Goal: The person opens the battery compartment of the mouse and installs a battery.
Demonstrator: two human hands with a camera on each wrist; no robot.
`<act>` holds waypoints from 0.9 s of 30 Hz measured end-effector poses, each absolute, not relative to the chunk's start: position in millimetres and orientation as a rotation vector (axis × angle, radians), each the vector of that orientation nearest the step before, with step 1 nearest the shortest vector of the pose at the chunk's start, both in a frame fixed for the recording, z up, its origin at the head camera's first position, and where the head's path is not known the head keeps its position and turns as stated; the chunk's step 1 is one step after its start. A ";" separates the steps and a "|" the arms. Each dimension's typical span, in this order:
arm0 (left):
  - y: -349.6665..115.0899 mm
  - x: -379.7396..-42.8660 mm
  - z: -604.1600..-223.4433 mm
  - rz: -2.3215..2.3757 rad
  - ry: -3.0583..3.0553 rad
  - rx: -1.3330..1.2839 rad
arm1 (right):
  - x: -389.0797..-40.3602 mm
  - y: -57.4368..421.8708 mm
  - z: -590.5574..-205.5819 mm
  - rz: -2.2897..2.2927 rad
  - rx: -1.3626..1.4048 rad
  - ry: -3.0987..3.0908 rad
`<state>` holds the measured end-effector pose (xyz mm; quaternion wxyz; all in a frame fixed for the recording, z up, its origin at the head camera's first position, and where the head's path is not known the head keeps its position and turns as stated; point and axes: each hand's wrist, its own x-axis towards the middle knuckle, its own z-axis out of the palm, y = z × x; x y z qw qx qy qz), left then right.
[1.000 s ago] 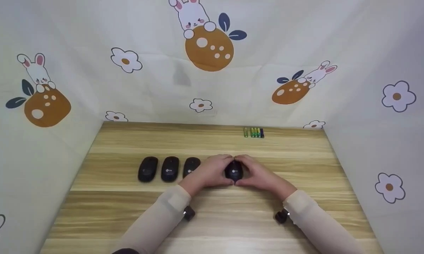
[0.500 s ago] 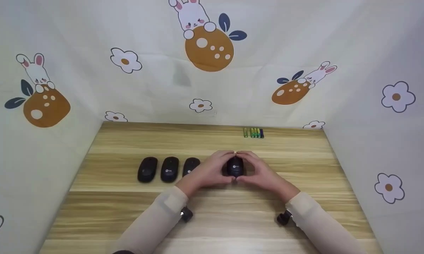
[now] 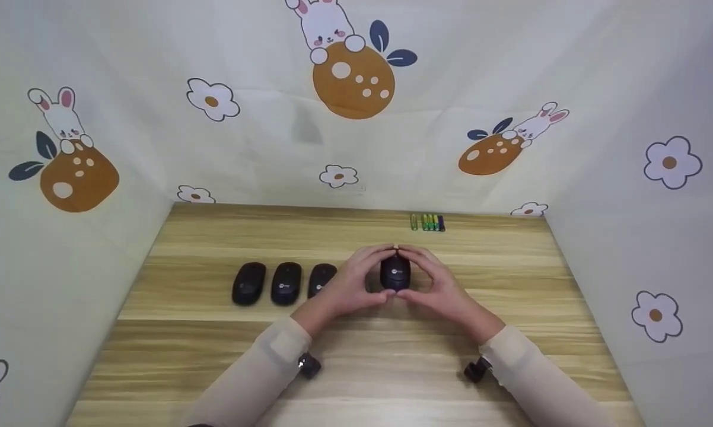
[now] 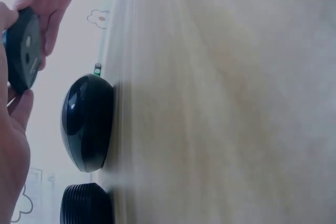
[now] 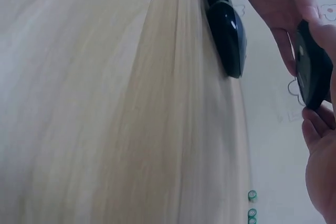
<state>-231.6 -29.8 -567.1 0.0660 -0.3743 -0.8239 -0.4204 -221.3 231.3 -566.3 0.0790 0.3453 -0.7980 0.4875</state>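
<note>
Both hands hold a black computer mouse, one at each side, with thumbs at its near end and fingers at its far end. My left hand curves round the left side, and my right hand mirrors it on the right. Seen from the left wrist, the mouse is raised off the table, its flat underside showing. From the right wrist, the lifted mouse also shows its underside, the fingertips at its ends. Left of the hands lies another mouse, partly hidden by my left hand.
Two more black mice stand in a row farther left, a middle mouse and an end mouse. Several small batteries lie at the back of the wooden table, near the printed cloth wall.
Both hands have moved away from me, toward the back, carrying the mouse with them. The other mice and the batteries have stayed in place.
</note>
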 end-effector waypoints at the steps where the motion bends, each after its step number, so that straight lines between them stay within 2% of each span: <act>1: -30.3 -230.8 -566.8 -1.289 -2.463 -1.123 | -220.2 230.0 -564.7 1.452 1.031 -2.379; 12: -35.7 -224.1 -563.7 -1.406 -2.304 -1.099 | -205.9 217.6 -542.0 1.524 1.070 -2.283; 27: -33.6 -218.7 -561.6 -1.506 -2.267 -1.067 | -209.1 220.2 -553.9 1.689 1.158 -2.202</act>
